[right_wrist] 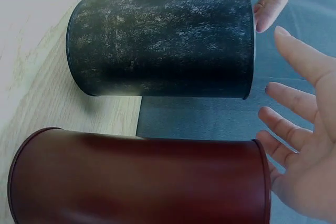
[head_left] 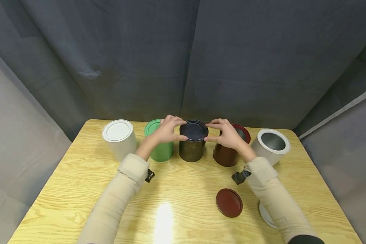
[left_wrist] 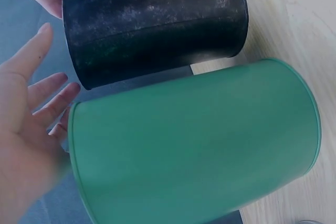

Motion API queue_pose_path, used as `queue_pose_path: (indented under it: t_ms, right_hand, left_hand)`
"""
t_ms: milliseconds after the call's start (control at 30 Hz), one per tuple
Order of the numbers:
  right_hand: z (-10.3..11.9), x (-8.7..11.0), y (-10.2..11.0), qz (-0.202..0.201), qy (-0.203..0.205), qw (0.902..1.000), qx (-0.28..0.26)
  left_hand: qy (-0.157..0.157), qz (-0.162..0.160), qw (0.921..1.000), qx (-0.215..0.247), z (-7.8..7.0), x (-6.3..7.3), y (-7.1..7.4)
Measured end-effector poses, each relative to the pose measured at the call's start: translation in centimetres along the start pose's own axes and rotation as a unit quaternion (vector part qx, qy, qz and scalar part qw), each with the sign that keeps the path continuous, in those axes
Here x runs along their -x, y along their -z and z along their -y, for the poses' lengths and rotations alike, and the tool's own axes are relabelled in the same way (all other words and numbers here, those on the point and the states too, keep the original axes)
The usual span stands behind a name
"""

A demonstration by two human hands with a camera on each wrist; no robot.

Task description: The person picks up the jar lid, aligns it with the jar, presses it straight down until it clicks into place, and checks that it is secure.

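Observation:
A black can point(head_left: 191, 152) with worn, mottled sides stands upright at the back middle of the table, its top point(head_left: 195, 131) a dark recessed disc. My left hand point(head_left: 168, 130) reaches to the left of its rim, thumb and fingers spread and fairly straight. Opposite it, my right hand point(head_left: 227, 134) spreads in the same way, fingertips right at the rim. The left wrist view shows a green can point(left_wrist: 194, 140) close under the left hand. In the right wrist view, a dark red can point(right_wrist: 142, 177) lies nearest the right palm.
At the far left stands a white can point(head_left: 119, 132) with its lid on. Another white can point(head_left: 274, 141) on the right is uncovered, as is the red one. A red lid point(head_left: 229, 202) lies on the wooden table point(head_left: 186, 189); a white lid point(head_left: 266, 217) is partly under my right forearm.

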State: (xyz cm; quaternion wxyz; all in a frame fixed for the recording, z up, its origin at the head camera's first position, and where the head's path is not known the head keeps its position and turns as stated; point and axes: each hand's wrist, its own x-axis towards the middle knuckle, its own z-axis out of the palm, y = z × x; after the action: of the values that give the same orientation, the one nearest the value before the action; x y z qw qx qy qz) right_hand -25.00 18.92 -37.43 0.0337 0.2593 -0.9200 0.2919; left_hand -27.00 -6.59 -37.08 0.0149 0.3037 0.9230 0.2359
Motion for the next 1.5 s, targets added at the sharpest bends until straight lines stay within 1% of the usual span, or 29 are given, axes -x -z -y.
queue_pose_path:
  t_ms: [267,567,800,967,1100,1267,1500]
  right_hand:
    - [0.2,1.3,0.0,-0.012,0.017,0.9998,0.005]
    - [0.7,2.7,-0.3,-0.019,0.030,0.9994,-0.003]
    - [0.9,3.6,-0.6,-0.044,0.068,0.9967,-0.002]
    - [1.1,4.3,-0.7,-0.055,0.083,0.9950,-0.001]
    - [1.3,4.9,-0.7,-0.051,0.082,0.9953,-0.008]
    - [1.2,5.9,-0.7,-0.044,0.080,0.9958,-0.008]
    - [0.8,7.4,-0.8,-0.046,0.096,0.9941,-0.020]
  left_hand:
    - [-0.030,-0.029,0.9989,0.024,-0.5,1.1,-0.4]
    - [-0.043,-0.044,0.9974,0.037,-1.5,2.1,-0.6]
    - [-0.069,-0.062,0.9945,0.049,-2.1,3.0,-1.1]
    - [-0.083,-0.064,0.9926,0.061,-2.6,3.5,-1.5]
    - [-0.094,-0.065,0.9913,0.065,-2.8,3.8,-1.9]
    - [-0.120,-0.072,0.9875,0.072,-3.2,4.0,-2.5]
    - [-0.137,-0.073,0.9846,0.081,-3.7,4.4,-3.7]
